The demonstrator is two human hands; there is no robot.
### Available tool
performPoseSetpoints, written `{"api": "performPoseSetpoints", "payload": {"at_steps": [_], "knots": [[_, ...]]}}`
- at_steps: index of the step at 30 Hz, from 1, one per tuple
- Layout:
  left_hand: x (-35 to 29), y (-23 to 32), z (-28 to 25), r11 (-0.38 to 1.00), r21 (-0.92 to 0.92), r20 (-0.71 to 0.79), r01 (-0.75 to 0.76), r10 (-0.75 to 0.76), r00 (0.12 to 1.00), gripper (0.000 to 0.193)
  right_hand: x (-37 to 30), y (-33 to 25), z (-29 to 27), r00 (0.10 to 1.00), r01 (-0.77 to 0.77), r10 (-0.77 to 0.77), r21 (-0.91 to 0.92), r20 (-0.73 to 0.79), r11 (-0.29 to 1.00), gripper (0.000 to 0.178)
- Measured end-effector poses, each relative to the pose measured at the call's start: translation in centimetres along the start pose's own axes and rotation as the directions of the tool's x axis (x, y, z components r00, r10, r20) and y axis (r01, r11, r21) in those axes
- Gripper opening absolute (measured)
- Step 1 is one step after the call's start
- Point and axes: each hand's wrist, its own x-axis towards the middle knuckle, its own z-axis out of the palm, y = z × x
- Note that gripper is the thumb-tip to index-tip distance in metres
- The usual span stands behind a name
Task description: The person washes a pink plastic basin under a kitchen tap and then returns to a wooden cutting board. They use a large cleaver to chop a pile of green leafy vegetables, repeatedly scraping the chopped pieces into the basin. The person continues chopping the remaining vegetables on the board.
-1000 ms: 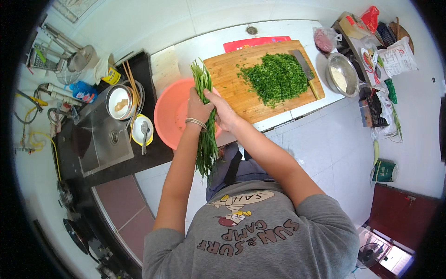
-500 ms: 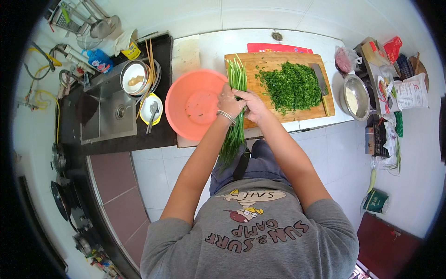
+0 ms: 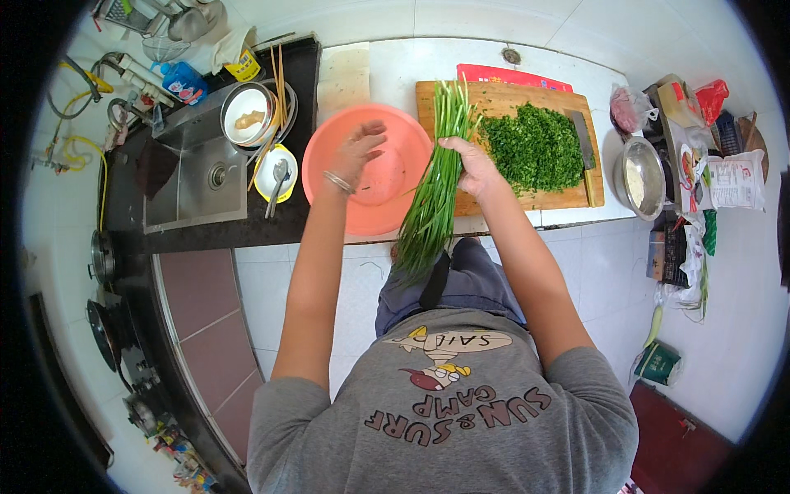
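First, toward the upper left of the frame, a metal sink (image 3: 185, 198) set into the dark part of the tabletop (image 3: 284, 222), with a blue bottle (image 3: 185, 84) just above it. Right of the sink, a white bowl (image 3: 237, 100) with a tan lump (image 3: 249, 119) inside, chopsticks (image 3: 281, 74) along its right side, and below these a white-and-yellow dish (image 3: 263, 183) with a spoon (image 3: 281, 170) in it. Next, left of centre, a pink basin (image 3: 321, 152); over it in view, the left grip (image 3: 355, 158), wide, fingers curved and parted. At upper centre, tilted, a bundle of green stalks (image 3: 434, 185), paler ends up over the left end of a wooden cutting board (image 3: 494, 97), dark tips down past the tabletop's front edge. Around the upper half of the bundle, the right grip (image 3: 476, 167), snug from the right side, thumb across the stalks. Right of centre, on the board, a heap of chopped greens (image 3: 531, 148), with a knife (image 3: 582, 138) just beside it, handle downward. Farther right, in the upper right, a metal bowl (image 3: 648, 156) with pale contents (image 3: 634, 183) and, just above, a bag (image 3: 627, 109) with something pinkish inside.
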Motion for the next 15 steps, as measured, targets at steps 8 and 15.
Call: {"api": "performPoseSetpoints", "payload": {"at_steps": [8,15], "knots": [[0.4,-3.9,-4.7,0.993,0.031,-0.22,0.116,-0.106,0.97,0.031,-1.4,-6.8,-2.4,0.994,0.052,-0.059,-0.084,-0.093,0.995,0.017],[1.7,-5.6,-0.7,0.98,0.161,-0.192,0.114,-0.082,0.978,0.028,-0.1,-11.0,-7.5,0.972,0.099,-0.117,-0.093,-0.203,0.991,0.018]]}}
